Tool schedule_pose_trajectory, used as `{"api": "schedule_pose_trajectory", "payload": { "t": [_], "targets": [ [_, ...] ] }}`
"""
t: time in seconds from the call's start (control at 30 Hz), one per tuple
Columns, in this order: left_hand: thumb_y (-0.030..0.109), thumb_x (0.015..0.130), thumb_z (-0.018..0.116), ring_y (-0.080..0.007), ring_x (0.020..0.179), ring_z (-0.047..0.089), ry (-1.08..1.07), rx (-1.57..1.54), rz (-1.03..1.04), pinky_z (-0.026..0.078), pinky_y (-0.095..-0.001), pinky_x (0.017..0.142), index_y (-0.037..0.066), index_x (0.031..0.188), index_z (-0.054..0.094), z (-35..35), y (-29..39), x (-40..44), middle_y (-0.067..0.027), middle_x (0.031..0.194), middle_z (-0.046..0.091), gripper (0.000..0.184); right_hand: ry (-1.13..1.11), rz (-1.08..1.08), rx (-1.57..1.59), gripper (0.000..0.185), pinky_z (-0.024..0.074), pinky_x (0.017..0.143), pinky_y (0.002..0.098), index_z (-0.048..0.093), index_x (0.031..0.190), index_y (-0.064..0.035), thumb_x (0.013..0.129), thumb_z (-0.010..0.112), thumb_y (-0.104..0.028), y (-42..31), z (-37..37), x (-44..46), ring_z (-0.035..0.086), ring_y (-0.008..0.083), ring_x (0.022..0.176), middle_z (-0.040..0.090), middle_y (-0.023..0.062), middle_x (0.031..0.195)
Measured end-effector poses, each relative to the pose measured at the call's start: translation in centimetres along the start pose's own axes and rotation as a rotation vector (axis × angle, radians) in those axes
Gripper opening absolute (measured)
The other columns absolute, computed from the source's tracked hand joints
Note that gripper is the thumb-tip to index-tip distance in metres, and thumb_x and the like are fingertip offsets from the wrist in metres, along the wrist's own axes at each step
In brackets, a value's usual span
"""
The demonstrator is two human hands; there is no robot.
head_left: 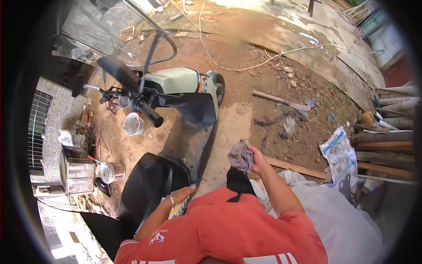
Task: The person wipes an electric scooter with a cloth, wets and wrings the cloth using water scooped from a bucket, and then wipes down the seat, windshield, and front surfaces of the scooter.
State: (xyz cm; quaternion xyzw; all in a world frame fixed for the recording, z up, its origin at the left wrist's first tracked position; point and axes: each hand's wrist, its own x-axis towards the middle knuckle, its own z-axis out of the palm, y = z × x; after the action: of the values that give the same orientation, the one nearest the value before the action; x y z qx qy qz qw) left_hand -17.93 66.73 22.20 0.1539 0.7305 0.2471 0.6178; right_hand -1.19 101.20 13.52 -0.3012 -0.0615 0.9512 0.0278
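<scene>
Clock: read from mid-view, 12 at top.
Shirt: red shirt (250,224), one white logo (157,236) at 7, letters beside it start "CH"; I can't make out the rest.
Decal: one decal (202,83) on the scooter's cream side, orange, white and black, at 12; too small for me to read.
Sack print: one printed sack (340,154) at 3, blue and white, crumpled; text illegible on my end.
Cloth: one grey-brown cloth (240,156), bunched, at 4, close to centre, held up in the right hand.
Right hand: right hand (258,161) at 4, thumb and fingers pinching the cloth; some fingertips hidden from me.
Left hand: left hand (181,193) at 7, palm down, fingers out straight, grasping nothing; beside the seat front, contact I can't tell. One bracelet (171,201) on that wrist.
Scooter: one scooter (187,136), 7 round to 12, black seat (145,187) at 8.
Buckets: I count at least two; white bucket (133,125) at 9, pail (112,172) at 8.
Ground: one wooden-handled tool (274,97) at 2, one glove (289,126) at 3.
</scene>
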Motion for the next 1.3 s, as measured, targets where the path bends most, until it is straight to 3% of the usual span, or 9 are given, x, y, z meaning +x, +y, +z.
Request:
{"api": "schedule_pose_trajectory", "payload": {
  "t": [0.07, 0.1, 0.23, 0.5, 0.77, 0.97, 1.0, 1.2, 1.3],
  "targets": [
    [0.054, 0.095, 0.037, -0.0283, 0.129, 0.044, 0.017, -0.295, -0.08, 0.028, -0.0346, 0.11, 0.006, 0.13, 0.053, 1.8, -13.3, 5.6, -0.0192, 0.134, 0.052, 0.062, 0.125, -0.017, -0.026, 0.035, 0.0509, 0.092, 0.0429, 0.06, 0.113, -0.0021, 0.095, 0.047, -0.028, -4.1, 0.1, -1.6, 0.064, 0.0285, 0.101, 0.066, 0.0122, 0.113],
    [0.051, 0.094, 0.04, -0.0301, 0.126, 0.047, -0.023, 0.235, 0.177, 0.032, -0.0385, 0.107, 0.007, 0.126, 0.057, 2.1, -12.1, 3.0, -0.018, 0.131, 0.054, 0.057, 0.114, -0.048, -0.055, 0.035, 0.0509, 0.092, 0.0429, 0.06, 0.114, -0.0019, 0.095, 0.046, -0.028, -6.2, 1.4, -2.7, 0.064, 0.0288, 0.101, 0.066, 0.0125, 0.113],
    [0.047, 0.093, 0.044, -0.0317, 0.123, 0.05, 0.044, 0.327, -0.057, 0.036, -0.0401, 0.104, 0.008, 0.123, 0.058, -2.4, -11.7, 5.6, -0.0176, 0.127, 0.057, 0.052, 0.107, -0.135, -0.086, 0.038, 0.0517, 0.091, 0.0451, 0.059, 0.117, -0.0017, 0.094, 0.046, -0.03, -11.3, 3.5, -2.9, 0.065, 0.0296, 0.1, 0.065, 0.0143, 0.113],
    [0.033, 0.088, 0.052, -0.0354, 0.106, 0.061, 0.409, 0.492, -0.23, 0.047, -0.0416, 0.091, 0.009, 0.11, 0.065, -6.4, 5.3, 7.5, -0.0167, 0.11, 0.066, 0.035, 0.07, -0.357, -0.344, 0.038, 0.0554, 0.085, 0.0407, 0.056, 0.118, 0.0002, 0.093, 0.049, -0.027, -20.2, 17.0, 0.3, 0.066, 0.0262, 0.097, 0.066, 0.0134, 0.111],
    [0.032, 0.089, 0.057, -0.0275, 0.101, 0.065, 0.195, 0.143, -0.098, 0.049, -0.0364, 0.088, 0.006, 0.114, 0.064, -7.7, -1.7, 14.3, -0.0135, 0.108, 0.068, 0.037, -0.696, -0.542, -0.639, 0.038, 0.0541, 0.084, 0.0332, 0.053, 0.118, 0.0011, 0.092, 0.052, -0.027, -23.8, 45.9, 1.9, 0.065, 0.0212, 0.093, 0.065, 0.0114, 0.101],
    [0.032, 0.09, 0.057, -0.0257, 0.101, 0.065, 0.266, -0.016, -0.11, 0.049, -0.0352, 0.088, 0.006, 0.115, 0.063, -6.2, -2.5, 13.0, -0.0131, 0.109, 0.067, 0.037, -0.85, -0.56, -1.052, 0.014, 0.0463, 0.072, 0.0244, 0.055, 0.097, -0.0081, 0.084, 0.06, -0.01, -17.8, 46.3, 7.0, 0.055, 0.0112, 0.082, 0.05, 0.003, 0.097],
    [0.032, 0.09, 0.057, -0.0255, 0.101, 0.065, 0.283, -0.047, -0.111, 0.049, -0.035, 0.088, 0.006, 0.115, 0.063, -6.1, -2.3, 13.0, -0.0131, 0.109, 0.067, 0.037, -0.927, -1.06, -1.227, 0.016, 0.0421, 0.078, 0.0268, 0.053, 0.093, -0.0071, 0.079, 0.061, -0.006, -17.0, 44.6, 9.9, 0.05, 0.0139, 0.087, 0.046, 0.0042, 0.094],
    [0.032, 0.091, 0.057, -0.0237, 0.101, 0.065, 0.454, -0.287, -0.002, 0.049, -0.0339, 0.088, 0.005, 0.116, 0.062, -4.3, 2.5, 13.7, -0.0127, 0.109, 0.067, 0.037, -0.476, -0.406, -0.83, 0.016, 0.0416, 0.078, 0.0242, 0.052, 0.098, -0.0043, 0.083, 0.058, -0.008, -19.5, 37.4, 13.9, 0.048, 0.009, 0.085, 0.052, 0.001, 0.092],
    [0.031, 0.092, 0.056, -0.0225, 0.1, 0.064, 0.543, -0.363, 0.074, 0.049, -0.0333, 0.088, 0.005, 0.117, 0.061, -3.6, 11.5, 13.7, -0.0122, 0.109, 0.067, 0.037, -0.653, -0.424, -0.976, 0.02, 0.042, 0.078, 0.0233, 0.053, 0.104, -0.0036, 0.086, 0.058, -0.011, -22.9, 39.1, 14.2, 0.049, 0.0065, 0.084, 0.054, -0.0021, 0.09]
  ]
}}
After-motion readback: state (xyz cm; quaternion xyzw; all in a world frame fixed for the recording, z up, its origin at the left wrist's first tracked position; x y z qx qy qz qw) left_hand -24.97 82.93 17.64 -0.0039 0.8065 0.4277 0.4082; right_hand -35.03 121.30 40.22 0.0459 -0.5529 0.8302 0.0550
